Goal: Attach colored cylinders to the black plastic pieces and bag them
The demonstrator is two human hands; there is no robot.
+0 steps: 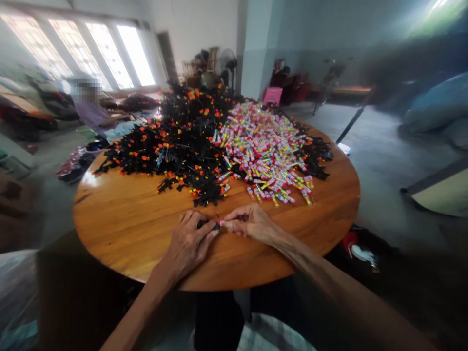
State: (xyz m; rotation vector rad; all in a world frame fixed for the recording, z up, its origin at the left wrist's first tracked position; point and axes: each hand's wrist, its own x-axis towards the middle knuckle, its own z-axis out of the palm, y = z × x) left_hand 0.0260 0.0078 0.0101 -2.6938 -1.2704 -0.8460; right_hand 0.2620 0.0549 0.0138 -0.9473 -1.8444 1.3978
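Observation:
My left hand [193, 235] is closed round a small black toy gun, mostly hidden under the fingers, above the near part of the round wooden table [139, 229]. My right hand [248, 222] pinches a small pink piece [221, 223] against the end of the toy gun; what the piece is exactly stays too small to tell. Both hands almost meet at this spot. Beyond them lies a big heap of black toy guns [175, 146] with orange and yellow tips. On its right side rests a pile of small pink, white and yellow tubes [266, 151].
Beyond the table's left edge, another person [91, 109] sits by the windows. A pink stool [272, 96] and a standing fan [229, 63] are at the back. Dark bags [78, 161] lie on the floor at left, and a cardboard box [14, 197] stands nearer.

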